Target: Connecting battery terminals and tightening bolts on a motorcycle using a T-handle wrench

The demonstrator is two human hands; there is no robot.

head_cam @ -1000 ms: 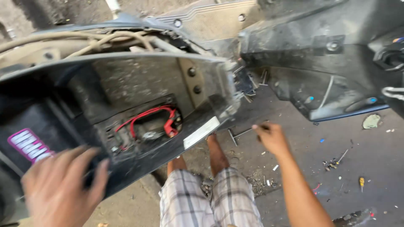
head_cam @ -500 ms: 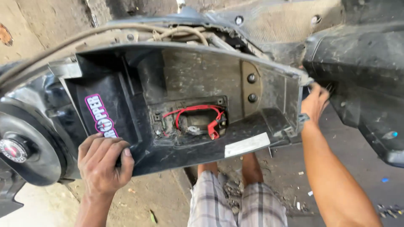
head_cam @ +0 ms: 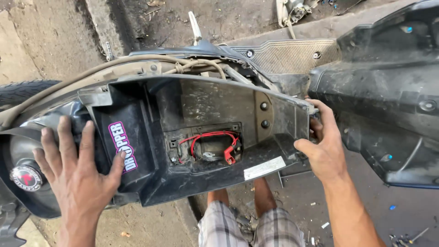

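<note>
- Black plastic storage tub (head_cam: 151, 183) of a scooter, dusty, tipped so that its open inside faces me; it fills the middle of the view, above my knees.
- Left hand (head_cam: 80, 171): my fingers are spread wide and the palm lies flat against the tub's outer wall at its left end. Nothing is held in it.
- Sticker (head_cam: 122, 146), pink and white, on the tub wall just beside my left thumb.
- Right hand (head_cam: 324, 146): my fingers are hooked over the tub's right edge, thumb on the near side, closed on that rim.
- Red wires (head_cam: 208, 137) with a red clip (head_cam: 229, 158), looped in a square recess in the tub floor, between my two hands.
- White label (head_cam: 264, 168), low on the tub's near lip, left of my right hand.
- Black body panel (head_cam: 384, 91), scuffed, just right of my right hand.
- Tyre (head_cam: 23, 91), top left, behind the tub.
- Round hub (head_cam: 25, 178) with a red and black badge, beside my left hand.
- Checked shorts (head_cam: 249, 228), bottom centre, over concrete ground (head_cam: 411, 206).
</note>
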